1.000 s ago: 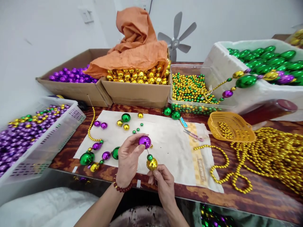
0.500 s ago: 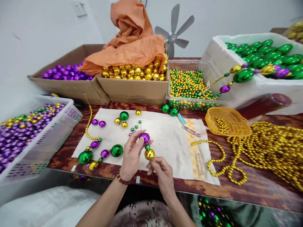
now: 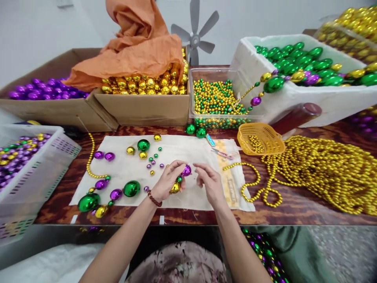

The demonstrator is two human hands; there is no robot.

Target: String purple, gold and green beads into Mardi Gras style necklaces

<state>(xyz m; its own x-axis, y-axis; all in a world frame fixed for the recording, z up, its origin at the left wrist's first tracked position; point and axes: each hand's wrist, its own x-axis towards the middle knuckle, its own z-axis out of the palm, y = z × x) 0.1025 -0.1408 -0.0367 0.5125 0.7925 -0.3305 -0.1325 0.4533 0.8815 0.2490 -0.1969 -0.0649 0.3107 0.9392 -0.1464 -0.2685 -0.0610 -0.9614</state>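
The left hand (image 3: pixel 165 185) grips a purple bead (image 3: pixel 186 170) between thumb and fingers; a small green bead (image 3: pixel 179 179) and a gold bead (image 3: pixel 176 188) sit below it, close against the fingers. The right hand (image 3: pixel 211 182) is just to the right, fingers bent, its tips near the purple bead but apart from it; whether it pinches a thread or needle, I cannot tell. Under both hands, a white cloth (image 3: pixel 194 151) covers part of the surface (image 3: pixel 55 202). Small loose beads (image 3: pixel 153 162) lie just ahead of the left hand; to its left is a strung piece (image 3: pixel 89 202) of larger beads. Ahead of the right hand are snips (image 3: pixel 221 153) and a blue packet (image 3: pixel 210 140); farther right, a pile of gold strands (image 3: pixel 321 173). Well beyond the hands stand a cardboard box (image 3: pixel 144 113) and a white foam box (image 3: pixel 330 106).
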